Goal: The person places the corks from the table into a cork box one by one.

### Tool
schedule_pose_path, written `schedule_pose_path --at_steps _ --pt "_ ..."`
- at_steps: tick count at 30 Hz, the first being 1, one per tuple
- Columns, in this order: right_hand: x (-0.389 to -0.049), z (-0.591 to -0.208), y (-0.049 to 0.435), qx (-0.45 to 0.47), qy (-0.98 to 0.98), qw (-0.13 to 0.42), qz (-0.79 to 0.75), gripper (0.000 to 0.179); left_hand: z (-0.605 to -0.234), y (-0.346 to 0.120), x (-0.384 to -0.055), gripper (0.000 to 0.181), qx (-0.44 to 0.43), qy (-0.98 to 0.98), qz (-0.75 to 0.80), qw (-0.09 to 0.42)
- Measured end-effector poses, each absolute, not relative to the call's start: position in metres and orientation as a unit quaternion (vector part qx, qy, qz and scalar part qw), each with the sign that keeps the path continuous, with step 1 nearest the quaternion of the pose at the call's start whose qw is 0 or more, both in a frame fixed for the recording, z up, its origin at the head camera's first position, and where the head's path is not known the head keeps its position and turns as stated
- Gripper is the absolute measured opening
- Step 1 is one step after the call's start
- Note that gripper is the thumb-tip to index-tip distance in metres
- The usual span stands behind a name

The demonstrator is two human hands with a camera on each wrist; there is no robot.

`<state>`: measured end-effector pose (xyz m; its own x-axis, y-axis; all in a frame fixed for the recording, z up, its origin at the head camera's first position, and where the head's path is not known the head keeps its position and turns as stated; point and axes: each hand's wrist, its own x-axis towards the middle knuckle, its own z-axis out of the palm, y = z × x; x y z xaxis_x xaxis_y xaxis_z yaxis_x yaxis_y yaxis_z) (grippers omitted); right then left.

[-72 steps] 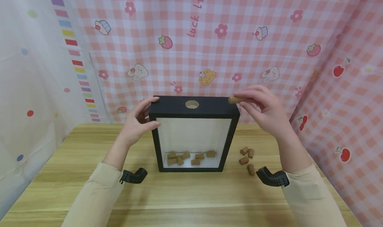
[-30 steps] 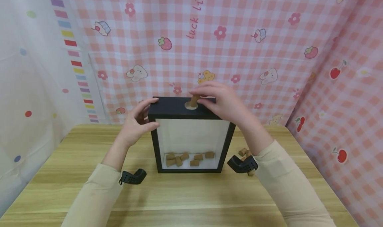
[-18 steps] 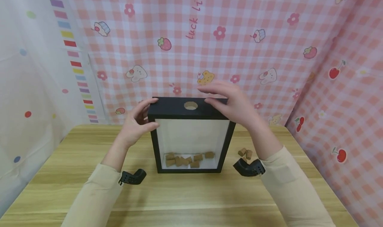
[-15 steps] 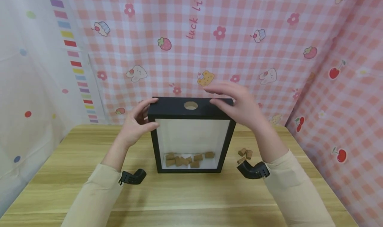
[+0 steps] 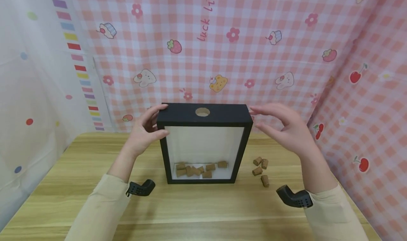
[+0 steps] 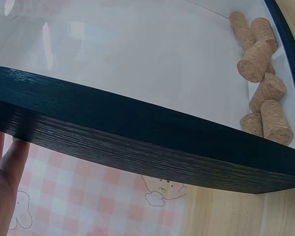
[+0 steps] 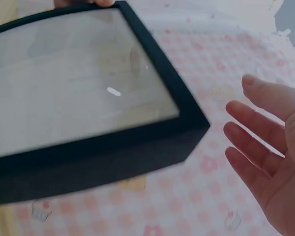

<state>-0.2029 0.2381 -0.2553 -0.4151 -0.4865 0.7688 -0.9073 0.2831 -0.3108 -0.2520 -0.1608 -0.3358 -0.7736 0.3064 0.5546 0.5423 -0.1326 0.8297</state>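
Observation:
A black-framed shadow box (image 5: pixel 203 119) with a clear front stands upright on the table, a round hole (image 5: pixel 202 112) in its top. Several wine corks (image 6: pixel 273 115) lie along its bottom inside. My left hand (image 5: pixel 141 133) grips the box's upper left corner, thumb on the front edge and fingers over the top and side. Beside the upper right corner, apart from it, my right hand (image 5: pixel 284 128) is held with fingers and thumb spread and nothing between them. Several loose corks (image 5: pixel 257 171) lie on the table right of the box, below that hand.
The wooden table (image 5: pixel 190 212) runs back to a pink checked curtain (image 5: pixel 235 64). Another checked cloth (image 5: pixel 365 128) closes off the right side, and a white dotted one (image 5: pixel 38 92) the left. A black wrist mount (image 5: pixel 294 197) juts from the right sleeve.
The cork in my right hand went through the top hole and now lies among those inside. That hand then drew away right, past the corner. My left hand stayed on the box.

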Motion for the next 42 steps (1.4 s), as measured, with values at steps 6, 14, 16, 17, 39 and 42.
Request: schedule_pose_path --at_steps 6,14,16,17,39,42 --pt "-0.197 -0.281 0.266 0.437 -0.763 0.252 0.404 0.047 -0.336 -0.161 -0.252 0.069 -0.325 -0.653 -0.679 0.087" --pt "-0.189 -0.317 0.296 0.371 -0.799 0.226 0.416 0.059 -0.336 -0.162 -0.252 0.069 -0.325 -0.653 -0.678 0.089" --pt "-0.188 -0.327 0.302 0.353 -0.806 0.217 0.423 0.059 -0.336 -0.162 -0.252 0.069 -0.325 -0.653 -0.678 0.09" --pt "-0.188 -0.332 0.304 0.34 -0.809 0.211 0.43 0.058 -0.336 -0.162 -0.253 0.069 -0.325 -0.652 -0.679 0.09" --pt "-0.217 -0.443 0.336 0.216 -0.863 0.096 0.446 0.05 -0.336 -0.16 -0.252 0.069 -0.326 -0.651 -0.679 0.09" --pt "-0.219 -0.451 0.337 0.206 -0.865 0.068 0.452 0.052 -0.336 -0.161 -0.252 0.069 -0.324 -0.652 -0.679 0.09"
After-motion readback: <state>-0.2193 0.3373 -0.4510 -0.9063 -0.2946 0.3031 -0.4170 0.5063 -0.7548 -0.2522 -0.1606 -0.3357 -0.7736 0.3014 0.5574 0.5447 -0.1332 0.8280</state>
